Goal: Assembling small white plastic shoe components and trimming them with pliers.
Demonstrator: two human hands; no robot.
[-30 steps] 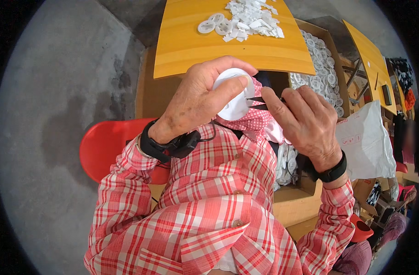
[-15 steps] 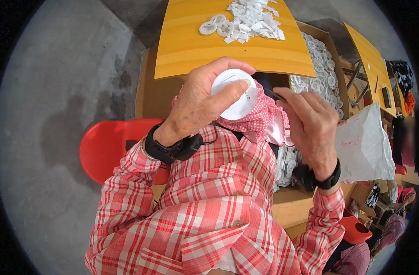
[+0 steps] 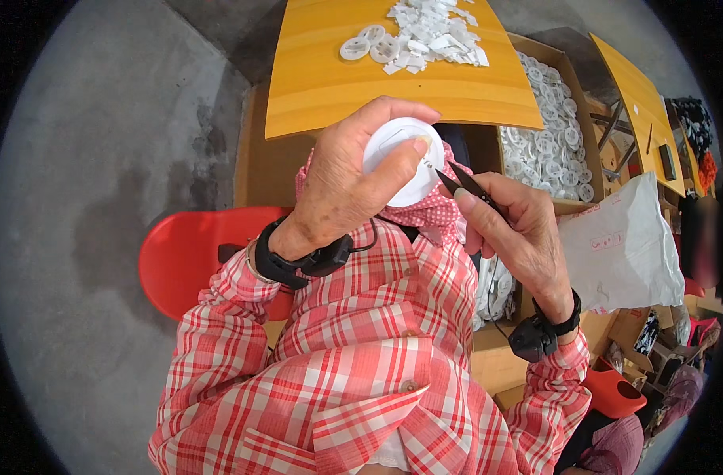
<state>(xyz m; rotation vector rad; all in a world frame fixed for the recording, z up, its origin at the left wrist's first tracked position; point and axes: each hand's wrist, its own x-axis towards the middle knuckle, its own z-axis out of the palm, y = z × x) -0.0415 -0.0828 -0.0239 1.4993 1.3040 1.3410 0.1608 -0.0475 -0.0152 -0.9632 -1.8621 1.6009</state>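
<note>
My left hand (image 3: 353,170) grips a round white disc (image 3: 409,191), its thumb pressed on the face and its fingers behind the far edge. Small metallic bits show beside the thumb tip. In my right hand (image 3: 519,226) is a pair of black thread snips (image 3: 474,186), blades apart. Their tips point at the disc's right side, close to the metallic bits; whether they touch cannot be made out. Pink dotted cloth (image 3: 425,215) lies on my lap beneath the disc.
A yellow table (image 3: 337,95) ahead carries white scraps (image 3: 436,36) and a few round white discs (image 3: 355,49). Right of it stands a cardboard box (image 3: 563,67) full of similar discs. A white sack (image 3: 622,245) is at my right, a red chair (image 3: 179,257) at my left.
My right hand has turned, bringing the snips into clear view with their tips by the disc. My left hand holds the disc in nearly the same place.
</note>
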